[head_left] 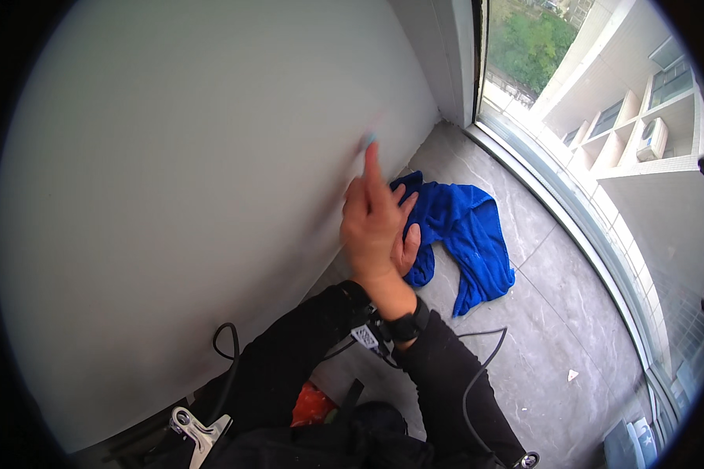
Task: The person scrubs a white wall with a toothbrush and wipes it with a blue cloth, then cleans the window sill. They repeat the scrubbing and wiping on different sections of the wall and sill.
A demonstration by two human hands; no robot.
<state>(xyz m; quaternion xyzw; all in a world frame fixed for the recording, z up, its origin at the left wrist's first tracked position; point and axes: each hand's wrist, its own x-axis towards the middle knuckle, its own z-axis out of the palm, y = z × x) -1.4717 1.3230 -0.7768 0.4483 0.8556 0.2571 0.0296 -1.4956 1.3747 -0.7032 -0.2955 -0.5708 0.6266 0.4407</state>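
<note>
My right hand [372, 231] crosses over my left wrist. It is closed around a small blurred object with a light-blue tip [369, 139], held at the surface of a pale grey wall [199, 164]. What the object is cannot be made out. Under the right hand, my left hand [408, 249] is partly hidden, its visible fingers and thumb apart. It rests at the left side of a crumpled blue cloth [475, 234] lying on the grey tiled floor [540, 305].
A glass window [563, 140] curves along the right, its metal frame [528, 176] meeting the floor. Black cables [498, 346] hang by both forearms. A metal clip [202, 431] and a red item [312, 404] show near my body. Light-blue items [630, 442] stand at the lower right.
</note>
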